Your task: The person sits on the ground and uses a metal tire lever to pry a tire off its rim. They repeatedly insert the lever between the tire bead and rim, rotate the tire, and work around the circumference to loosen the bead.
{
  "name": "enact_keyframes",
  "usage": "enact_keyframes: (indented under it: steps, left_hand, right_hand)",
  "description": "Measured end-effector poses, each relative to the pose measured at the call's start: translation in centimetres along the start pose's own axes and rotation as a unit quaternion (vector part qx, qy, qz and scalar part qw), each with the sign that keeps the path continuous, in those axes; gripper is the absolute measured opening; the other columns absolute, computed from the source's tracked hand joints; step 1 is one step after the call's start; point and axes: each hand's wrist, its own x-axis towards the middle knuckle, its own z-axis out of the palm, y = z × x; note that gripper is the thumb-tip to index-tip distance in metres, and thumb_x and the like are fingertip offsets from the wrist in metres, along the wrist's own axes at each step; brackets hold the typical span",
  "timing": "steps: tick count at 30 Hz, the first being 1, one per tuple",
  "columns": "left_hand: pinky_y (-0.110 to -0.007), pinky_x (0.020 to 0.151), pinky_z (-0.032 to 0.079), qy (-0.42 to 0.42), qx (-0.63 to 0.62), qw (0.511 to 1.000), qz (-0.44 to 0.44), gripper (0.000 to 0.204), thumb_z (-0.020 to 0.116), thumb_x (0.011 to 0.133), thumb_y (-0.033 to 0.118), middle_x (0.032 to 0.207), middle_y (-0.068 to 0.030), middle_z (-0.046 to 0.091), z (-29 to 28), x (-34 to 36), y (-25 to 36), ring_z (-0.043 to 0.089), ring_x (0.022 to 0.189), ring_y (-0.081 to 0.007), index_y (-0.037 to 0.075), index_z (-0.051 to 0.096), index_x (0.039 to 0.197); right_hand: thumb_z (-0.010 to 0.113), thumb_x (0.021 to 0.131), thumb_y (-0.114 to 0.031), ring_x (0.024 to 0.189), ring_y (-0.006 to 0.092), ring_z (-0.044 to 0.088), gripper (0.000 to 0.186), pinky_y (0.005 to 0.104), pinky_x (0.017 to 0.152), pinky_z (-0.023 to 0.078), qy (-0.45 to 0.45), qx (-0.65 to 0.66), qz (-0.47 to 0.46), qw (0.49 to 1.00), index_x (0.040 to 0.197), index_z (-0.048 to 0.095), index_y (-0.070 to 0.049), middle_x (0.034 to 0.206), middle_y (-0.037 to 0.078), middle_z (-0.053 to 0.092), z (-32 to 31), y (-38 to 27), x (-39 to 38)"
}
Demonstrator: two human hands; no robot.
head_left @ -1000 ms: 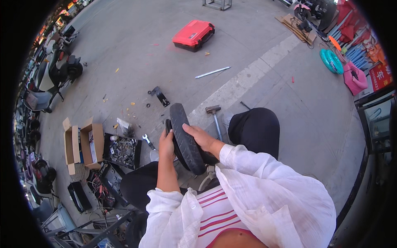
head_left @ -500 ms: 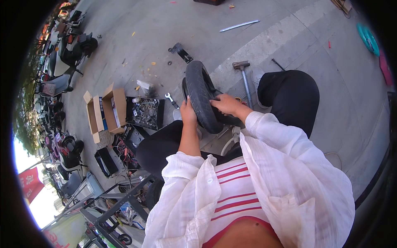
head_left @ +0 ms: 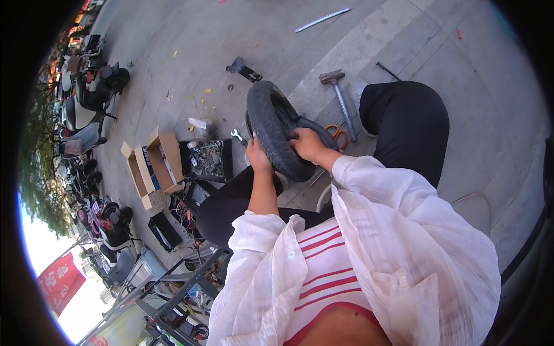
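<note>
A black tyre point(head_left: 272, 147) leans between my legs, gripped on its left side by my left hand point(head_left: 259, 155). Fingers curled, my right hand point(head_left: 307, 144) grips the tyre's inner right edge. A dark rubber piece point(head_left: 323, 131) bulges out beside that hand; what it is exactly I cannot make out. Orange-handled scissors point(head_left: 339, 135) lie just right of it. Farther up on the ground are a steel hammer point(head_left: 345, 109) and a small black metal part point(head_left: 248, 72). An open-end wrench point(head_left: 238, 136) lies left of the tyre.
Open cardboard boxes point(head_left: 170, 161) and a black tray of hardware point(head_left: 205, 158) sit at the left, near cables point(head_left: 184, 216) and a metal frame point(head_left: 190, 297). Parked scooters point(head_left: 86, 104) line the left. A metal bar point(head_left: 323, 20) lies at the top; my bent leg point(head_left: 404, 121) is at the right.
My right hand has moved from the tread onto the inner side of the tyre, which now tilts more, with dark rubber bulging rightward. The view has swung, bringing more scooters and a red banner in.
</note>
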Motion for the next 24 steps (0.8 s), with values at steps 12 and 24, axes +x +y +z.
enact_keyframes:
  steps: [12,24]
  left_hand:
    - [-0.041,0.078,0.049,0.057,0.281,0.956,0.068,0.052,0.052,0.096,0.045,0.087,-0.0261,0.068,-0.6,0.3,2.3,0.067,0.084,-0.0379,-0.005,0.066,0.100]
    - [-0.045,0.072,0.049,0.045,0.269,0.958,0.090,0.050,0.054,0.094,0.044,0.081,-0.0263,0.066,-0.4,-1.1,1.8,0.065,0.079,-0.0412,-0.004,0.065,0.095]
  right_hand:
    - [0.048,0.096,-0.050,0.084,0.0169,0.064,0.045,0.0332,0.076,0.049,-0.199,0.372,0.262,0.868,0.110,0.062,-0.010,0.094,0.006,0.067,-1.2,-2.3,1.0]
    - [0.036,0.093,-0.069,0.110,0.0239,0.061,0.076,0.0385,0.099,0.046,-0.312,0.457,0.200,0.808,0.130,0.054,-0.004,0.121,0.010,0.064,-1.6,-2.2,2.4]
